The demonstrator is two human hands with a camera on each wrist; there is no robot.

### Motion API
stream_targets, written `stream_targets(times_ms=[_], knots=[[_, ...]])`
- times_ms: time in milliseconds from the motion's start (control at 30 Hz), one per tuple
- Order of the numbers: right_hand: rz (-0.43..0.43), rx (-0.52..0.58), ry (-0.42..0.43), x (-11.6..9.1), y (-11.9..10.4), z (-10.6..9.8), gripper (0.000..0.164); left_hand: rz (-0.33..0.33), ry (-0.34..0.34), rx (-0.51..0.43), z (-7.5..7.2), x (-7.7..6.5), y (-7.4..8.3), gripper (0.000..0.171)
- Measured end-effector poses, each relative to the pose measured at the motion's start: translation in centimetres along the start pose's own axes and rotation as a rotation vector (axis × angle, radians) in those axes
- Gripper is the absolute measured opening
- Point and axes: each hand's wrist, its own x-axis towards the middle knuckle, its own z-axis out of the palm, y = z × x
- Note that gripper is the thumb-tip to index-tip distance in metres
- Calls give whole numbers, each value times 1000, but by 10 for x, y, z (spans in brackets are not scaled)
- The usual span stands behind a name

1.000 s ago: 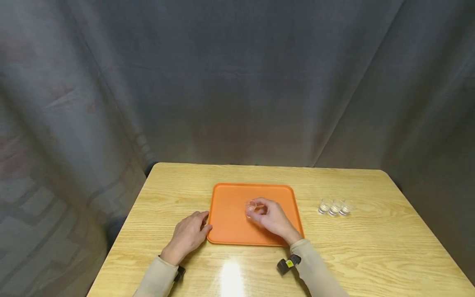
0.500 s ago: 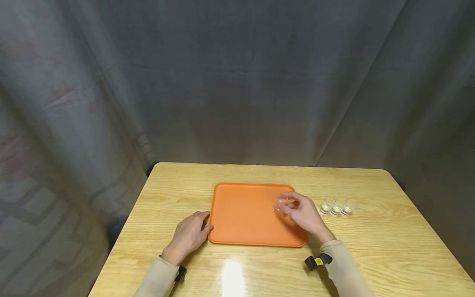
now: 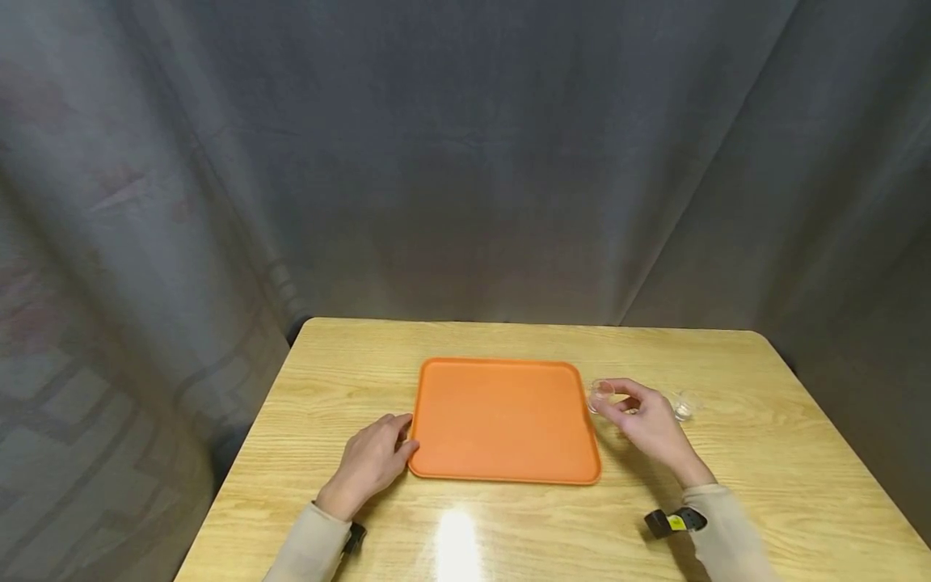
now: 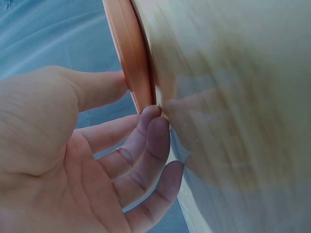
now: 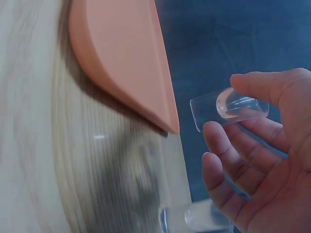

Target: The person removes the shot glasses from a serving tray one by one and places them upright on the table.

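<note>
My right hand (image 3: 650, 424) holds a small clear shot glass (image 3: 600, 396) between thumb and fingers, just off the right edge of an orange tray (image 3: 502, 420). In the right wrist view the held shot glass (image 5: 231, 108) has its thick base toward the palm, and another shot glass (image 5: 194, 217) shows below the fingers. One standing shot glass (image 3: 684, 406) is visible past the right hand, which hides the others beside it. My left hand (image 3: 372, 461) rests at the tray's left rim; the left wrist view shows its thumb and index finger touching the tray edge (image 4: 131, 53).
A light wood table (image 3: 349, 356) carries the tray and glasses. Behind and at both sides hang grey curtains (image 3: 465, 202). Each wrist wears a black strap, the right one (image 3: 676, 523) with a yellow mark.
The right hand has carried its shot glass rightward from over the tray's middle to beyond its right rim, now covering some standing glasses. The left hand and the tray stay in place.
</note>
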Motion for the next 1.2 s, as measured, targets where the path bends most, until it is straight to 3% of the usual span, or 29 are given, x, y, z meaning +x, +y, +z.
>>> stream_targets(times_ms=[733,1200], knots=[[13,-118,118,-17,16,-37,48,-3,5,7,-1,1,1,44],[68,-120,169,-24,29,-81,57,-1,-1,3,-1,0,1,44]])
